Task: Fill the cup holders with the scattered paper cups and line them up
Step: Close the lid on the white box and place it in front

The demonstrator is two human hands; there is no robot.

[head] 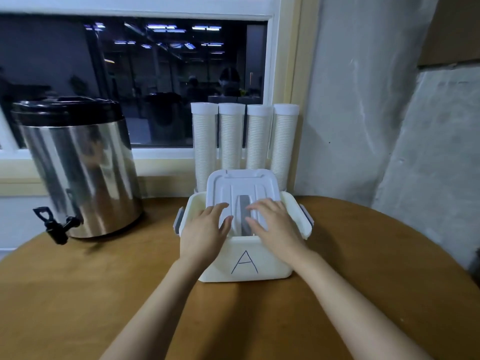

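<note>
While four cup holders (231,136) stand side by side behind, full of paper cups (259,144), our left hand (205,229) and right hand (275,227) rest on one tilted lid (241,183) over one box (270,258), fingers (219,207) straight.

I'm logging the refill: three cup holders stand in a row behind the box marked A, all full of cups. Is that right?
Not quite: the head view shows four cup holders, not three. They do stand in a row behind the box marked A, all full of cups.
</note>
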